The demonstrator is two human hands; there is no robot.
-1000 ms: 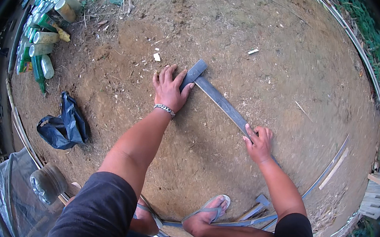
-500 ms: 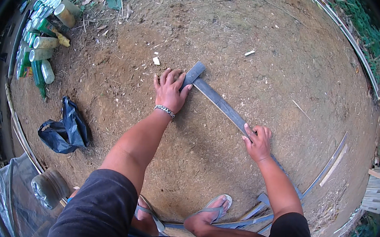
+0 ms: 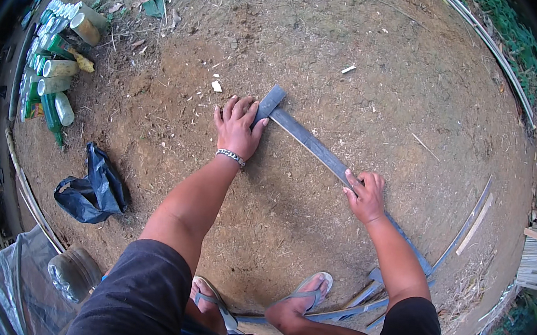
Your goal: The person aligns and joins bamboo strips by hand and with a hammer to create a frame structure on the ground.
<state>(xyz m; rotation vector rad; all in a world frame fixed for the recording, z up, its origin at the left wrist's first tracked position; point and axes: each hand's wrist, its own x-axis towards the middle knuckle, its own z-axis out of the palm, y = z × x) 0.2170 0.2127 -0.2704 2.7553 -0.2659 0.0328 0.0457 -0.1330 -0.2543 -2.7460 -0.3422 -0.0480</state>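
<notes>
A long, narrow grey wooden slat (image 3: 313,147) runs slantwise over the dirt, its far end butting against a short grey wooden block (image 3: 274,96). My left hand (image 3: 239,132) presses down at the block's near end, thumb on one side and fingers on the other; the fingertips reach toward the soil. Further right, my right hand (image 3: 368,197) grips the slat between thumb and fingers. Past that hand the slat continues under my forearm toward other grey wooden pieces (image 3: 407,244) near my right foot.
Glass jars and bottles (image 3: 54,85) lie grouped at the far left, with a black plastic bag (image 3: 93,188) nearer. A large plastic container (image 3: 74,273) sits beside clear sheeting (image 3: 24,286). Thin strips (image 3: 474,225) lie at the right. White chips (image 3: 217,86) dot the dirt.
Both hands keep their hold on the wooden pieces, with hardly any shift. The whole view has moved slightly.
</notes>
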